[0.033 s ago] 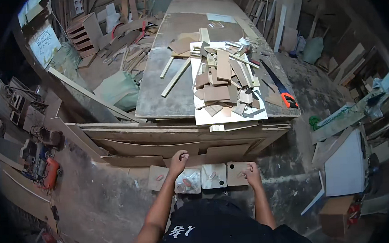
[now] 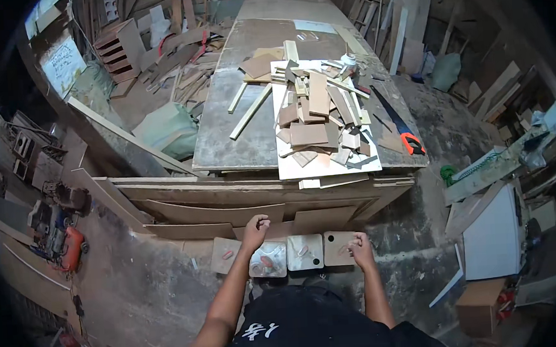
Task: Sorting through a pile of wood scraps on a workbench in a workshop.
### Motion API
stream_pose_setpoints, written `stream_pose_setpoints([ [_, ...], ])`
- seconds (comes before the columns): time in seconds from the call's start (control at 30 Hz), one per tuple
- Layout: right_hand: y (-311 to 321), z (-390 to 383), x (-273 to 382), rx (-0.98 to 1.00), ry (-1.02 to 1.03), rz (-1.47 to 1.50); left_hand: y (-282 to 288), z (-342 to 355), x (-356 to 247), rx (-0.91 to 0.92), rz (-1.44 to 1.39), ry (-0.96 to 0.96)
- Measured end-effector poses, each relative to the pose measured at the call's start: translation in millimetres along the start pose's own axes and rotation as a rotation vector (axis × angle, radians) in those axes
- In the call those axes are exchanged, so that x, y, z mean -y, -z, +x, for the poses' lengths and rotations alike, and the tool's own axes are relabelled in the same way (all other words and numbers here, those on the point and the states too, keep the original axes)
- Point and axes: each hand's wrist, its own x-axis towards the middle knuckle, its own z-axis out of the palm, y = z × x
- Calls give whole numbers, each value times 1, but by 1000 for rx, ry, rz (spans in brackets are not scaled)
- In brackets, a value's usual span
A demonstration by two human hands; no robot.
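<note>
My left hand [image 2: 255,232] hangs above the square stool tops, its fingers loosely curled, with a gap at the thumb. Nothing shows in it. Lower at the right, my right hand [image 2: 361,250] hovers by the rightmost stool [image 2: 334,240], fingers bent and apart, holding nothing that I can see. Several worn stools stand in a row before the bench: a brown one [image 2: 220,261] left of my forearm, a whitish one [image 2: 276,250] and a paler one [image 2: 305,240] between my hands. Reddish handle slots show in their tops.
A workbench [image 2: 237,138] carries a white board [image 2: 285,166] heaped with wood offcuts [image 2: 308,133]. On its right lies a handsaw [image 2: 394,117] with an orange-black handle. Sheet panels [image 2: 217,212] lean below. An orange machine [image 2: 72,246] sits at left; a cardboard box [image 2: 477,311] at right.
</note>
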Motion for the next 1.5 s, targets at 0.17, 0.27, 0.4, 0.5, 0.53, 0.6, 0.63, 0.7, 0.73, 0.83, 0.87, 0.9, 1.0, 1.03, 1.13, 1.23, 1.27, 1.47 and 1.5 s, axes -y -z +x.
stream_pose_setpoints([
  [0.17, 9, -5, 6, 25, 13, 64, -1, 27, -7, 8, 89, -108],
  [0.27, 11, 4, 5, 23, 55, 38, 2, 59, -13, -36, 168, -94],
  [0.4, 21, 20, 16, 4, 50, 71, 4, 118, -29, -138, 412, -393],
  [0.5, 24, 37, 26, -6, 77, 21, -5, 163, -49, -147, 613, -246],
  [0.53, 22, 44, 30, -1, 99, 12, -6, 177, -53, -147, 635, -248],
  [0.6, 12, 57, 58, 68, 92, 32, 3, 207, -53, -115, 694, -207],
  [0.63, 10, 68, 66, 78, 201, -7, 3, 223, -50, -67, 748, -163],
  [0.7, 5, 85, 91, 66, 296, -8, -6, 245, -47, -43, 804, -41],
  [0.73, 1, 99, 104, 63, 307, -19, -8, 258, -43, -33, 863, 95],
  [0.83, -12, 146, 131, 11, 507, -37, 1, 281, -21, 27, 1035, 273],
  [0.87, -31, 139, 173, 53, 489, -117, 23, 277, -5, -8, 1124, 303],
  [0.9, -25, 151, 186, -11, 571, -216, 6, 281, -16, 16, 1106, 299],
  [1.0, -20, 177, 228, -98, 739, -420, -22, 267, -47, 19, 1116, 307],
  [1.03, -29, 191, 243, -28, 628, -353, -20, 267, -41, -79, 1128, 244],
  [1.13, -48, 235, 286, -45, 850, -545, -27, 270, -41, -241, 1145, 210],
  [1.23, -68, 282, 335, -44, 995, -662, -24, 270, -42, -276, 1126, 260],
  [1.27, -73, 302, 351, -30, 1033, -694, -24, 270, -48, -269, 1137, 263],
  [1.47, -120, 421, 420, -119, 1039, -936, -26, 272, -42, -344, 1123, 243],
  [1.5, -123, 452, 429, -69, 979, -1042, -27, 274, -45, -332, 1118, 234],
])
